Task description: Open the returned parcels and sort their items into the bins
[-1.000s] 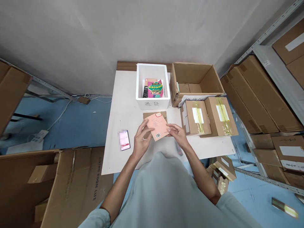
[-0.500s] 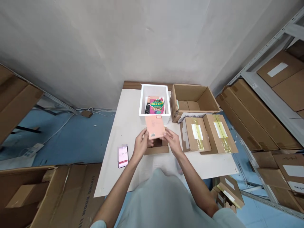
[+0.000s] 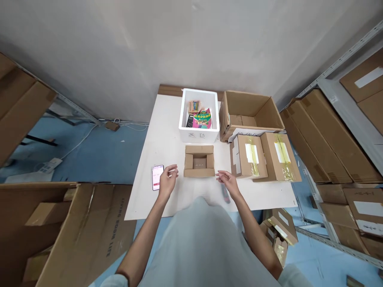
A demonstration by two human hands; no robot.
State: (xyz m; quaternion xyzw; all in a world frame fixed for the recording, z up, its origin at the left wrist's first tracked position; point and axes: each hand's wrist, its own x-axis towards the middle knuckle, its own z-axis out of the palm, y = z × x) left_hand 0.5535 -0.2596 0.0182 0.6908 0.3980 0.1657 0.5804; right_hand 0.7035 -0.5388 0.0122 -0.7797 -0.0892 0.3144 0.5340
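Observation:
My left hand (image 3: 168, 182) hovers open between the phone (image 3: 157, 177) and a small open cardboard box (image 3: 199, 172). Nothing is in its fingers. On the box's other side, my right hand (image 3: 229, 182) is also open and holds nothing. Neither hand touches the small box; its flaps are folded back and its brown bottom shows. Just behind it stands a white bin (image 3: 199, 137). Inside the bin lie a pink and green printed packet (image 3: 202, 119), a peach-coloured item with a blue picture (image 3: 194, 106) and a dark item (image 3: 189, 121).
A large open carton (image 3: 251, 131) stands right of the bin. Two taped boxes (image 3: 251, 155) sit before it. A slim dark and reddish object (image 3: 225, 194) lies by my right wrist. Cartons fill the right shelf (image 3: 326, 143); a big open carton (image 3: 98, 223) is at left.
The pink flat box that both hands held is out of them. My hands have moved apart to either side of the small cardboard box. The view has shifted slightly.

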